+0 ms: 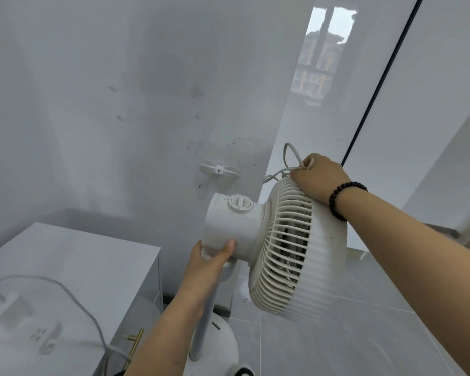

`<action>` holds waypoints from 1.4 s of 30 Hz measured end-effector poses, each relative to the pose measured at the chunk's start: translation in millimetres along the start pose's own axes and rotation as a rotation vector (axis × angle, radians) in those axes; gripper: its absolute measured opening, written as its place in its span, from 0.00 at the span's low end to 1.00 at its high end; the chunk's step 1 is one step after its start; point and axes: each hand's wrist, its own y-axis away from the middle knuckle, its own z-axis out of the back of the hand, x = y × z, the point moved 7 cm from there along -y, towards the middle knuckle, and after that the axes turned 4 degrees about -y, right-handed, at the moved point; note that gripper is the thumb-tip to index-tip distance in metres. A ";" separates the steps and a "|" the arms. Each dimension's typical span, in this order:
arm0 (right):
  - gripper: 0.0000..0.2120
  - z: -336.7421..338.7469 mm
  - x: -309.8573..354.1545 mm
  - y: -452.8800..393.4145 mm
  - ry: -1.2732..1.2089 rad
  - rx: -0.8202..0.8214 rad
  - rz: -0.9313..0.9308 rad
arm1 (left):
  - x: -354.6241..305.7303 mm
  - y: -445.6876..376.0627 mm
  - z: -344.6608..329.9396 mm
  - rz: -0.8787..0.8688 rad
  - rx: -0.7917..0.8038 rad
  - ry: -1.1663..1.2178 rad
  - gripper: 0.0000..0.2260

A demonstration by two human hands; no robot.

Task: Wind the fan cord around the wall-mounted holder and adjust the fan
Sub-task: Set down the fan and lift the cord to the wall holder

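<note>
Fan (277,240) held between both hands, head tilted. Left hand (212,263) grips motor housing from below; right hand (319,176) on grille top, pinching cord (289,161). Wall holder (219,169) just beyond, left of right hand.

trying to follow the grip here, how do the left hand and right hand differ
The left hand grips the fan's motor housing from below; the right hand sits on the grille top, pinching the cord. Only the right wrist wears a beaded bracelet. Both steady the fan.

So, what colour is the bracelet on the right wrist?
Black: the bracelet is a string of dark round beads, seen in the head view.
</note>
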 end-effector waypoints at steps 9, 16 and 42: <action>0.12 -3.3 -9.9 -15.8 0.013 0.005 -0.018 | -24.1 -6.8 -8.9 -0.151 -0.118 -0.165 0.25; 0.10 -2.4 4.1 -18.6 0.245 -0.129 0.148 | -31.3 -10.7 -15.1 -0.211 -0.183 -0.245 0.26; 0.15 -111.1 155.2 -90.7 -0.877 0.503 0.038 | -22.6 -115.3 14.5 0.031 0.046 -0.184 0.28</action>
